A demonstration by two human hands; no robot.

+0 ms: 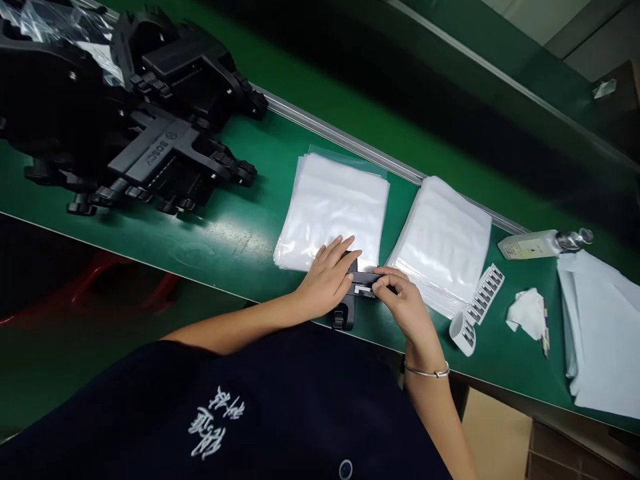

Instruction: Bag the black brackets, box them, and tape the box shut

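Observation:
A small black plastic part [350,303] lies at the near edge of the green table [225,233]. My left hand [327,280] lies over its left side, fingers together and pressing it down. My right hand [403,297] pinches a small label or strip [364,288] on the part's top with fingertips closed. Two stacks of clear plastic bags sit just behind my hands, one on the left [335,207] and one on the right [443,243].
A pile of large black plastic housings [145,127] fills the table's left. To the right lie a strip of labels [484,293], a white roll [463,332], a crumpled cloth [525,312], a bottle on its side [543,243] and white sheets [600,333].

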